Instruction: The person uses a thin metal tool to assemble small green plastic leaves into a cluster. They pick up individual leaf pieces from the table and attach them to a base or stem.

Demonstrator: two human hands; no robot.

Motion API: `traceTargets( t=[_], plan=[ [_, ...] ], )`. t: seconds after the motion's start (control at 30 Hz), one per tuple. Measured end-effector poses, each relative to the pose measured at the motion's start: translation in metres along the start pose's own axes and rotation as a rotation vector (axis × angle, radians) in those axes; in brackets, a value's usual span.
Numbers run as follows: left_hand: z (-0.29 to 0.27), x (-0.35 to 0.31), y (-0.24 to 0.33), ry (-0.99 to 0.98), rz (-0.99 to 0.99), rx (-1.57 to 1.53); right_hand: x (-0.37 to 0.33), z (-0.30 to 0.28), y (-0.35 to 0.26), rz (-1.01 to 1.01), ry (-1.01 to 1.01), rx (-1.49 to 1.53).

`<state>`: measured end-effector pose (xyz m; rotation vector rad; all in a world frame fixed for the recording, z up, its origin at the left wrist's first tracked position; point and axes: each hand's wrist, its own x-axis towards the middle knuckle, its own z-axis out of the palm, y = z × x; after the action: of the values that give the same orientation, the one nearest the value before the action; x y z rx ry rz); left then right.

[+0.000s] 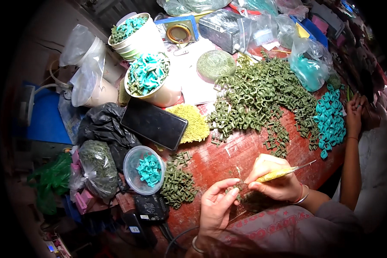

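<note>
My left hand (218, 205) pinches a small dark green piece (238, 197) between thumb and fingers, near the table's front edge. Its exact shape is mostly covered by the fingertips. Beside it, my right hand (276, 182) is closed like a pen grip round a slim hand tool with a yellow handle (277, 173). A thin metal point sticks out of the tool's back end; its working end is hard to make out by the left fingertips. Beyond my hands spreads a large heap of green ring-shaped pieces (258, 94). A smaller green pile (177, 185) lies left of my left hand.
Turquoise rings (330, 120) lie at the right, near another person's arm (352, 159). To the left are a clear tub (129, 172) of turquoise pieces, a black phone (155, 124) and a yellow sponge (196, 124). White buckets (167, 92) with pieces stand farther back.
</note>
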<state>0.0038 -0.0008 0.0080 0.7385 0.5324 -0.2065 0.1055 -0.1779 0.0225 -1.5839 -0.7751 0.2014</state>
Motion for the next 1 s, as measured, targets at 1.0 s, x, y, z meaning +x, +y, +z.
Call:
traceTargets(
  t=[1.0],
  plan=[
    [0.003,-0.003,-0.001,0.029,0.120,0.172,-0.008,0.009,-0.002,-0.115,-0.037,-0.169]
  ],
)
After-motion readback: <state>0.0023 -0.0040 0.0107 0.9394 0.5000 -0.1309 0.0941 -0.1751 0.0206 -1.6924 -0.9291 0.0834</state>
